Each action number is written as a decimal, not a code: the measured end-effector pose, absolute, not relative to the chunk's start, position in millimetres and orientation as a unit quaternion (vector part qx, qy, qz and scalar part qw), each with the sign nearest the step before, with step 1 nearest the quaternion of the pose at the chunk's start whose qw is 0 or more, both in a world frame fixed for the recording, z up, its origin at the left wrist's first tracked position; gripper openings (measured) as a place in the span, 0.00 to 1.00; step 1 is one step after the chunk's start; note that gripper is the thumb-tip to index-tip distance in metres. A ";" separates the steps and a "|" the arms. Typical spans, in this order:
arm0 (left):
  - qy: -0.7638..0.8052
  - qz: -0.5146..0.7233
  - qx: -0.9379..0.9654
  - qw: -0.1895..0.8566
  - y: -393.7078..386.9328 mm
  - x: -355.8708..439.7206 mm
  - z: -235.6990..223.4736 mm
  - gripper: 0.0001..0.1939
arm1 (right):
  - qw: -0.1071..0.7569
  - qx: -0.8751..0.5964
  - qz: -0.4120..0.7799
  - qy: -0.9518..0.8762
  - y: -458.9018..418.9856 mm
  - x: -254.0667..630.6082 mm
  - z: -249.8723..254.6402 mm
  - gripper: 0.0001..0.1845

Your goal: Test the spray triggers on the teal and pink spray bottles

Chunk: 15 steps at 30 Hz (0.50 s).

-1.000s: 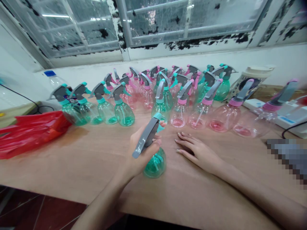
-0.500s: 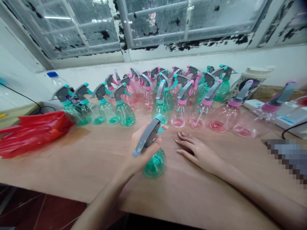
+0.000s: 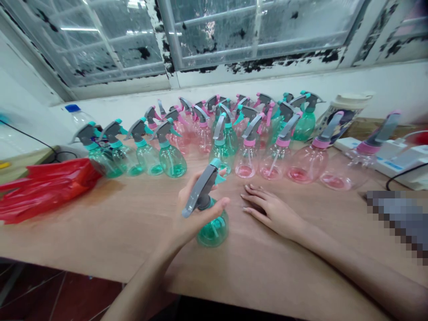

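A green spray bottle (image 3: 214, 232) with a grey and teal trigger head stands upright on the table in front of me. My left hand (image 3: 192, 209) is around its neck in a loose, open curve. Its thumb stretches across the near side, apart from the fingers, which are partly hidden behind the trigger head. To the right, my right hand (image 3: 269, 207) lies flat on the wooden table (image 3: 267, 267), fingers stretched out and holding nothing. Just beyond it stand several pink spray bottles (image 3: 245, 167).
Several green spray bottles (image 3: 173, 162) line the left, with more green and pink ones crowded behind. A red plastic bag (image 3: 50, 187) lies at far left. A patterned cup (image 3: 346, 113), a white power strip (image 3: 401, 165) and a pixelated object (image 3: 401, 223) are at right.
My left hand has loosened around the green spray bottle, the thumb straightening away from its neck. My right hand stays flat on the table. The view has shifted slightly.
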<state>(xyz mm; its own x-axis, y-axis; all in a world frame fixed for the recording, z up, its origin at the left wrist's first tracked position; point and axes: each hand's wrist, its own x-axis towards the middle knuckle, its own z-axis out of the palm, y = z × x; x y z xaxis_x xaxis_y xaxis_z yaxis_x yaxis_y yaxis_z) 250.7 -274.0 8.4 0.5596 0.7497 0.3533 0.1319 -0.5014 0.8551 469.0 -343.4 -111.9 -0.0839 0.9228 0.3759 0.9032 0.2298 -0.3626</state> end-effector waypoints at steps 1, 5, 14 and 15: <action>0.288 0.371 0.783 0.407 -275.1 250.5 9.2 0.21 | 0.268 -0.620 0.016 -0.737 -343.1 469.1 -111.9 0.22; 0.291 0.374 0.787 0.395 -275.1 249.2 10.1 0.21 | 0.253 -0.619 0.010 -0.743 -341.6 469.4 -112.3 0.23; 0.326 0.302 0.830 0.338 -272.2 227.6 1.3 0.29 | 0.263 -0.609 0.006 -0.748 -339.5 467.4 -111.2 0.23; 0.318 0.301 0.836 0.331 -273.9 223.7 0.1 0.28 | 0.261 -0.609 0.006 -0.749 -339.2 467.3 -111.1 0.23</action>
<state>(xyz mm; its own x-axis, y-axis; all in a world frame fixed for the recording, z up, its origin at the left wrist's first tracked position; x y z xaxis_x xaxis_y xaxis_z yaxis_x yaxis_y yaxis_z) 223.7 -273.9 0.1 0.6167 0.7310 0.2921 0.3337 -0.5788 0.7440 467.3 -339.2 -111.1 -0.1223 0.9152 0.3840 0.9090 0.2586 -0.3268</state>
